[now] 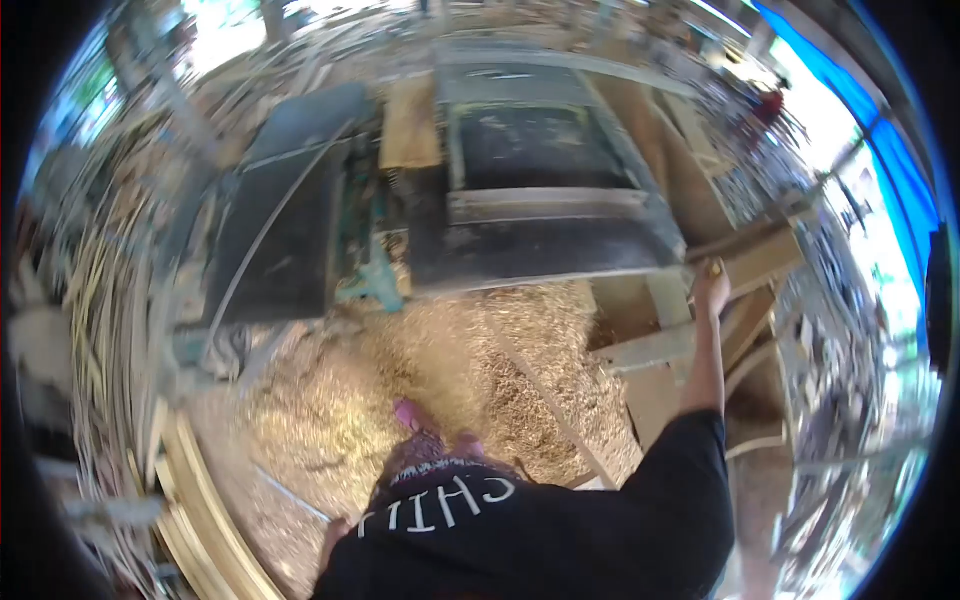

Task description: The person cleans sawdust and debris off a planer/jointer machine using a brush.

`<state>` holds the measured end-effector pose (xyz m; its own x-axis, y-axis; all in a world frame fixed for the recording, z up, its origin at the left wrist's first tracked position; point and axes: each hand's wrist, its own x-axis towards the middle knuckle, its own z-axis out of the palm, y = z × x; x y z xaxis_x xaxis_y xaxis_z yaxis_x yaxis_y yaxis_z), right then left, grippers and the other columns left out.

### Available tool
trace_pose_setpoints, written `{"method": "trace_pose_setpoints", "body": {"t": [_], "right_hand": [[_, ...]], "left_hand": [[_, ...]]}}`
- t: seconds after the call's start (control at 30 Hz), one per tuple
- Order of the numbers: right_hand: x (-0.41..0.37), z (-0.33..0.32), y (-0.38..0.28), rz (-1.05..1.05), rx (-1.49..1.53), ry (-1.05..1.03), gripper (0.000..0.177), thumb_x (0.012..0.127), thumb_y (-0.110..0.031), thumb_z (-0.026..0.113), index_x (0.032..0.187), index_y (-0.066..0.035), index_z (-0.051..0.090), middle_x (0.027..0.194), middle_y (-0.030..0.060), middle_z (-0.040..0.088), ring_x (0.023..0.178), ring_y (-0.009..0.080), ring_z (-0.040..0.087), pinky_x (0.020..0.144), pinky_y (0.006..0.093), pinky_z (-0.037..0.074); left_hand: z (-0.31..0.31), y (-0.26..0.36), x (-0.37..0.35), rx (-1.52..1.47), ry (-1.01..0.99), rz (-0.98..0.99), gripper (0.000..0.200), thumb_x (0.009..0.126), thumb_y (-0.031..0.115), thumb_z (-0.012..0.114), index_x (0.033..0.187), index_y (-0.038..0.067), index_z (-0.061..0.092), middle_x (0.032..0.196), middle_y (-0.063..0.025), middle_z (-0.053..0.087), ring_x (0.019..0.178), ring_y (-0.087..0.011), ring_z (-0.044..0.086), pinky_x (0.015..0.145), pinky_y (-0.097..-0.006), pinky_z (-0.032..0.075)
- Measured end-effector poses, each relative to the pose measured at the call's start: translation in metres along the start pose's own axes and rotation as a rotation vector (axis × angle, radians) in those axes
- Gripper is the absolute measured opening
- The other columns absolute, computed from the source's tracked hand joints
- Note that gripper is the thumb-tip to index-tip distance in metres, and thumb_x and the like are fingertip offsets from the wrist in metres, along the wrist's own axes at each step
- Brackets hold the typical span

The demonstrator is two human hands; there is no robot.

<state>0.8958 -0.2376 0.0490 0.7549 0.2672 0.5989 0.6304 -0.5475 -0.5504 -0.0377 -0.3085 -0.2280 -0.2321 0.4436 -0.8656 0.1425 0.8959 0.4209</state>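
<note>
My right hand (712,289) is raised at the right corner of the dark machine table (560,245), beside a wooden board (762,262). Its fingers look closed, and whether they grip anything is too blurred to tell. Low on the left, near my hip, my left hand (338,528) is partly hidden by my black shirt. A thin metallic rod (292,493) runs up and left from it. The fingers of that hand are blurred.
Wood shavings (540,370) cover the floor around my feet. A second dark table (285,235) stands at the left, with a green machine part (378,278) between. Long planks (205,520) lie at the lower left. A person in red (768,107) is at the far right.
</note>
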Motion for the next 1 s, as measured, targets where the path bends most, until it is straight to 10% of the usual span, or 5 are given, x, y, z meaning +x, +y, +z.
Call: {"method": "trace_pose_setpoints", "body": {"t": [0.17,0.23,0.57,0.8,1.0], "right_hand": [[-0.136,0.061,-0.126,0.031,0.654,-0.425,0.031,0.096,-0.029,0.056,0.105,0.0,0.06,0.088,0.001,0.062,0.076,0.0073,0.049,0.061,0.025,0.046],[-0.206,0.09,-0.176,-0.686,0.263,-0.252,0.031,0.096,-0.024,0.053,0.122,-0.008,0.055,0.112,0.0105,0.063,0.079,0.0205,0.06,0.064,0.0308,0.052],[-0.379,0.066,-0.368,-0.172,0.872,-1.257,0.009,0.088,-0.003,0.058,0.097,-0.004,0.059,0.102,0.0105,0.054,0.086,0.0232,0.057,0.074,0.0364,0.048],[-0.31,0.167,-0.467,-0.182,1.004,-0.69,0.011,0.091,-0.011,0.058,0.089,-0.001,0.062,0.08,0.0108,0.06,0.077,0.0233,0.053,0.066,0.036,0.042],[-0.262,0.34,-0.569,-0.309,0.887,-0.709,0.018,0.093,-0.017,0.057,0.098,0.0,0.062,0.084,0.0129,0.062,0.085,0.0276,0.06,0.075,0.0359,0.047]], "left_hand": [[0.076,0.111,0.0,0.053,-0.03,0.271,0.039,0.087,0.038,0.059,0.115,0.013,0.048,0.104,-0.0074,0.049,0.092,-0.0215,0.051,0.072,-0.0399,0.047],[0.131,0.186,-0.027,-0.045,-0.137,0.376,0.041,0.087,0.039,0.059,0.116,0.013,0.048,0.105,-0.0076,0.049,0.094,-0.0218,0.051,0.074,-0.0405,0.048],[0.237,0.379,-0.145,-0.579,-0.596,0.323,0.043,0.098,0.037,0.048,0.122,0.001,0.052,0.099,-0.0102,0.058,0.087,-0.0172,0.058,0.072,-0.0309,0.051],[0.135,0.445,-0.058,0.078,0.229,1.395,0.015,0.091,0.015,0.06,0.104,0.008,0.064,0.094,-0.0068,0.058,0.086,-0.0182,0.056,0.072,-0.0319,0.046],[0.089,0.534,-0.006,0.241,0.731,1.489,0.016,0.085,0.011,0.064,0.101,0.01,0.061,0.099,-0.0071,0.056,0.09,-0.0275,0.055,0.079,-0.0391,0.043]]}}
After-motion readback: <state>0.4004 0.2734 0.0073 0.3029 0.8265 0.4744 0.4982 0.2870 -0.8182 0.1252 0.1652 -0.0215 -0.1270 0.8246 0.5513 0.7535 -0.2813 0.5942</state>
